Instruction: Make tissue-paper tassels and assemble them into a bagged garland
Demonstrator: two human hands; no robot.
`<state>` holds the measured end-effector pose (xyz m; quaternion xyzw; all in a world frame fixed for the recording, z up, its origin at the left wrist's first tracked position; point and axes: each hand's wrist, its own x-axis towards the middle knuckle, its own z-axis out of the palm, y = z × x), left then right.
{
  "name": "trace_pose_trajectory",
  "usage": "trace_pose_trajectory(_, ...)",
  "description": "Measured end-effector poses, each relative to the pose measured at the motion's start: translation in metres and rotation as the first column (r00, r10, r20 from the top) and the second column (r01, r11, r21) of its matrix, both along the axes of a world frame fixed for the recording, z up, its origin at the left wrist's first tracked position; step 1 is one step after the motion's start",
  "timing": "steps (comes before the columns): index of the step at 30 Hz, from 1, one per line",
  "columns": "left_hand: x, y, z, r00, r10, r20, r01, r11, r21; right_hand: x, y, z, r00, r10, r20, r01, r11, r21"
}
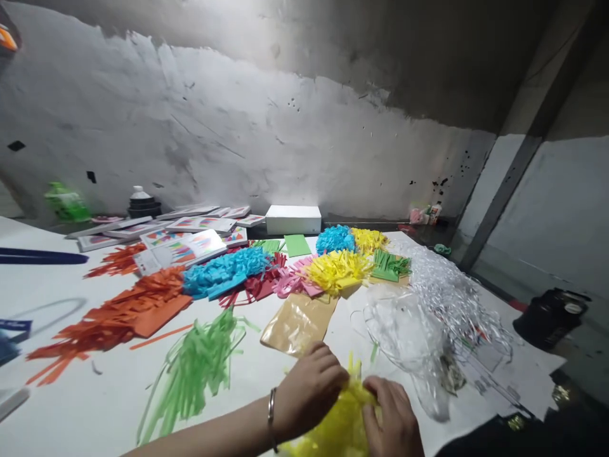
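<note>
Low in the head view, a bundle of yellow fringed tissue paper lies between my two hands. My left hand, with a silver bangle at the wrist, bends over the bundle's left side with its fingers closed on the paper. From the right, my right hand pinches the paper's upper edge between thumb and fingers. Just beyond my left hand lies a brown paper packet with a shiny clear cover. A loose green tissue fringe is spread out to the left.
Orange, blue and yellow fringe stacks line the table's middle. Printed flat boxes pile up behind, beside a white box. Clear plastic bags and silvery shredded strips lie right, near a black container.
</note>
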<state>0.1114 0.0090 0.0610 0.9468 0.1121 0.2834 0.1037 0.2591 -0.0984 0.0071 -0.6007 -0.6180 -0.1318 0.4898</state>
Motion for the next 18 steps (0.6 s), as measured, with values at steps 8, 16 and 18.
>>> trace_pose_trajectory(8, -0.077, -0.035, 0.024, 0.989, 0.124, 0.083, -0.096, 0.955, -0.280, -0.041, -0.004, 0.039, 0.976, 0.025, 0.217, -0.022, 1.000, -0.016)
trace_pose_trajectory(16, -0.096, -0.051, 0.053, 0.962, 0.213, 0.170, -0.102, 0.859, -0.502, -0.059, -0.017, 0.067, 0.870, 0.112, 0.479, -0.206, 0.967, 0.147)
trace_pose_trajectory(18, -0.090, -0.048, 0.047, 0.977, 0.182, 0.106, -0.075, 0.772, -0.631, -0.058, -0.024, 0.070, 0.834, 0.135, 0.536, -0.269, 0.946, 0.179)
